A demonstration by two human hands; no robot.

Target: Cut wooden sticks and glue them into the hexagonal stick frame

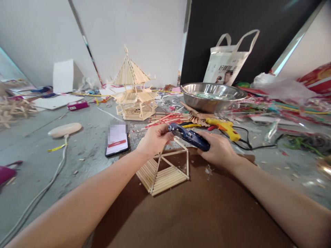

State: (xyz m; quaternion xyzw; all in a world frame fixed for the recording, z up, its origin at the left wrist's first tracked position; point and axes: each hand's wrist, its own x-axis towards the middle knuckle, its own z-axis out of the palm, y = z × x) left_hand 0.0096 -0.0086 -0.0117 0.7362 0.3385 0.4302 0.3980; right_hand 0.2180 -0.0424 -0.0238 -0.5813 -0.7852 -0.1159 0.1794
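Note:
My right hand (217, 150) is closed round a dark blue plier-like cutter (192, 137), its head pointing left. At that head, my left hand (154, 138) has its fingers pinched together; what they hold is hidden. Below both hands, a polygonal wooden stick frame (188, 165) lies on a brown sheet (186, 213). Rows of sticks fill its near and left panels (169, 179), while other panels are open. My left hand covers part of its far side. Behind the hands lie loose red-and-pale sticks (165, 119).
A stick pagoda model (136, 98) stands at the back. Beside it are a steel basin (213, 103) and a white bag (223, 65). A yellow glue gun (227, 129) with a black cord lies right, a phone (117, 139) left. A white corded device (65, 130) lies farther left.

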